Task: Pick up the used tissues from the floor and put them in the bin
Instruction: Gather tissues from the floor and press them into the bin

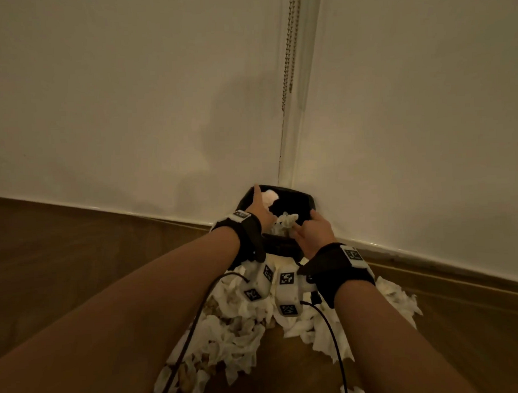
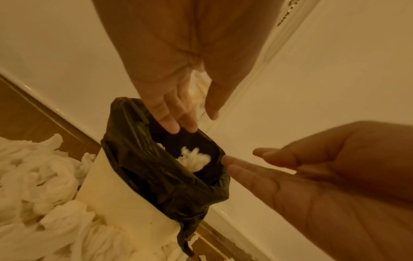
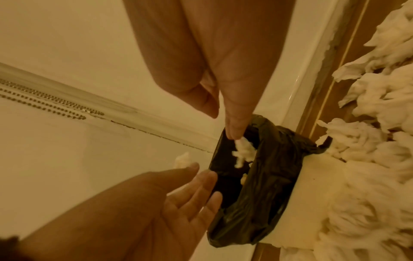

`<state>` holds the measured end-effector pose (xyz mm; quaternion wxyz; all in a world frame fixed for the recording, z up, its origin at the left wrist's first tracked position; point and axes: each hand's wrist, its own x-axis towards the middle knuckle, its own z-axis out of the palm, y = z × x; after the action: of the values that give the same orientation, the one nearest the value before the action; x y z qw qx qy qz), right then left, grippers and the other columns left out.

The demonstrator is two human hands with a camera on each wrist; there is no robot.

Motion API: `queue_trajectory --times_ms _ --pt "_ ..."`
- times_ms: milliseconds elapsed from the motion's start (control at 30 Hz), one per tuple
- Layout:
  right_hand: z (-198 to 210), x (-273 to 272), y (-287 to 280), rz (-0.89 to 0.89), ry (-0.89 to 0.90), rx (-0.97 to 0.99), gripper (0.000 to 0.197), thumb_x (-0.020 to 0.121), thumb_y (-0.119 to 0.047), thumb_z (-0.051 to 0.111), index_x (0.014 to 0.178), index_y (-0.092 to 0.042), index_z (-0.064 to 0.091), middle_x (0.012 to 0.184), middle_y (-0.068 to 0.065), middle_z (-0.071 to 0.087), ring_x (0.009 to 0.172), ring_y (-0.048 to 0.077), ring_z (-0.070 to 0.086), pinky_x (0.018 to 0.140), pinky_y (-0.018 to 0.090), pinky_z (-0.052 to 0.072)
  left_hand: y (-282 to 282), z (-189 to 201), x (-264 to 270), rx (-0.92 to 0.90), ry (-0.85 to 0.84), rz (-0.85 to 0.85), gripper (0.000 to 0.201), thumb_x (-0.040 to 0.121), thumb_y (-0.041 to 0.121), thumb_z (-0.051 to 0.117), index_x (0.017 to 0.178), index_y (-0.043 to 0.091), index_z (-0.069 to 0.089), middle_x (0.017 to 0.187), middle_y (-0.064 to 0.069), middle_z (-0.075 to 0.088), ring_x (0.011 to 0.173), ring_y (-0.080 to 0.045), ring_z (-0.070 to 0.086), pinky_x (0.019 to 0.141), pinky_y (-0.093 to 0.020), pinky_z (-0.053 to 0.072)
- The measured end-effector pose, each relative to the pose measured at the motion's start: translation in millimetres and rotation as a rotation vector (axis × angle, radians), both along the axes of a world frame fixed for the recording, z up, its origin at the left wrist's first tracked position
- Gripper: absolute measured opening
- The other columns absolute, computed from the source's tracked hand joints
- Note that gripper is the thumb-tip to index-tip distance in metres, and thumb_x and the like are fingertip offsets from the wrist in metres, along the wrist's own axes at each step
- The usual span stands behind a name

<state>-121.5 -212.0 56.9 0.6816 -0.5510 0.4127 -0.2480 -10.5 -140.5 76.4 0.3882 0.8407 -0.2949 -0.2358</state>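
A white bin with a black liner [image 1: 307, 200] [image 2: 143, 159] [image 3: 272, 167] stands in the room's corner. My left hand [image 1: 261, 208] [image 2: 192, 120] is over its left rim with fingers straight, and a white tissue [image 1: 270, 197] [image 3: 183, 159] shows just past its palm. My right hand [image 1: 309, 228] [image 3: 223, 123] is over the near right rim, fingers straight. A crumpled tissue [image 1: 287, 220] [image 3: 243, 150] sits at its fingertips over the opening. In the left wrist view another tissue [image 2: 195, 159] lies inside the liner. A large pile of used tissues [image 1: 237, 331] [image 2: 33, 176] [image 3: 380, 106] covers the floor before the bin.
Two white walls meet behind the bin, with a skirting board [image 1: 134, 213] along the wooden floor [image 1: 62, 264]. A bead chain [image 1: 288, 46] hangs in the corner. Black cables [image 1: 335, 341] trail from the wrist cameras over the tissue pile.
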Motion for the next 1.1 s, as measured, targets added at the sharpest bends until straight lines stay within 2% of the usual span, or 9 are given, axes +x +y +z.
queue_trajectory --times_ms 100,200,333,400,700,800,900,1000,1100 --pt "-7 -2 -8 0.003 0.034 -0.015 0.048 0.091 0.008 0.040 0.138 -0.001 0.037 0.136 0.030 0.044 0.124 0.042 0.046 0.104 0.047 0.042 -2 0 0 -0.062 0.093 0.031 0.086 0.090 0.008 0.055 0.149 0.021 -0.005 0.138 -0.022 0.043 0.112 -0.032 0.055 0.100 -0.043 0.043" --pt "-13 -6 -12 -0.039 -0.021 0.078 0.043 0.095 0.004 0.034 0.138 0.002 0.036 0.137 0.031 0.043 0.126 0.042 0.045 0.103 0.040 0.043 18 -1 -1 -0.180 0.308 0.032 0.067 0.097 0.008 0.044 0.150 0.023 0.006 0.140 -0.024 0.042 0.121 -0.037 0.049 0.104 -0.048 0.038" --pt "-3 -3 -2 -0.034 -0.012 0.147 0.040 0.099 0.001 0.026 0.136 0.002 0.040 0.080 0.017 0.057 0.073 0.025 0.058 0.055 0.024 0.051 58 -5 -2 -0.222 0.334 0.047 0.048 0.096 -0.003 0.033 0.141 0.012 0.034 0.096 -0.012 0.063 0.074 -0.020 0.060 0.059 -0.028 0.047" --pt "1 1 6 -0.041 0.021 0.182 0.035 0.099 -0.002 0.032 0.129 0.000 0.049 0.068 0.010 0.053 0.060 0.019 0.054 0.050 0.024 0.047 79 -13 2 -0.129 0.238 0.032 0.041 0.095 -0.001 0.033 0.132 0.012 0.046 0.090 -0.007 0.063 0.068 -0.013 0.058 0.053 -0.022 0.046" --pt "-20 24 78 0.288 0.280 0.032 0.034 0.101 -0.010 0.033 0.130 -0.004 0.049 0.091 0.013 0.064 0.063 0.016 0.054 0.056 0.026 0.042 185 -101 0 0.485 -0.242 -0.174 0.021 0.095 0.020 0.046 0.108 0.022 0.062 0.113 -0.003 0.063 0.101 -0.021 0.058 0.081 -0.029 0.046" --pt "-39 25 100 0.402 0.402 0.001 0.034 0.100 -0.009 0.032 0.126 0.000 0.053 0.095 0.014 0.065 0.066 0.018 0.057 0.060 0.027 0.044 207 -132 -7 0.687 -0.274 -0.255 0.030 0.094 0.006 0.041 0.097 0.024 0.065 0.125 -0.005 0.056 0.106 -0.021 0.055 0.082 -0.027 0.047" --pt "-58 21 109 0.651 0.585 -0.161 0.029 0.097 -0.005 0.043 0.118 -0.004 0.062 0.107 0.012 0.065 0.089 0.026 0.062 0.078 0.034 0.051 221 -157 -13 0.830 -0.306 -0.329 0.033 0.088 0.004 0.052 0.089 0.031 0.071 0.144 -0.001 0.038 0.128 -0.024 0.037 0.100 -0.037 0.043" --pt "-71 18 114 0.839 0.744 -0.371 0.032 0.096 -0.007 0.043 0.117 -0.013 0.065 0.117 0.008 0.058 0.105 0.026 0.055 0.088 0.032 0.047 236 -179 -15 0.855 -0.282 -0.349 0.030 0.089 0.018 0.057 0.107 0.040 0.066 0.153 0.005 0.020 0.140 -0.027 0.013 0.112 -0.047 0.020" --pt "-82 17 117 0.910 0.811 -0.428 0.034 0.096 -0.008 0.042 0.120 -0.015 0.063 0.119 0.007 0.053 0.111 0.026 0.052 0.096 0.033 0.043 243 -190 -15 0.881 -0.319 -0.379 0.044 0.094 0.023 0.043 0.135 0.038 0.042 0.154 0.006 0.019 0.141 -0.027 0.013 0.112 -0.049 0.013"
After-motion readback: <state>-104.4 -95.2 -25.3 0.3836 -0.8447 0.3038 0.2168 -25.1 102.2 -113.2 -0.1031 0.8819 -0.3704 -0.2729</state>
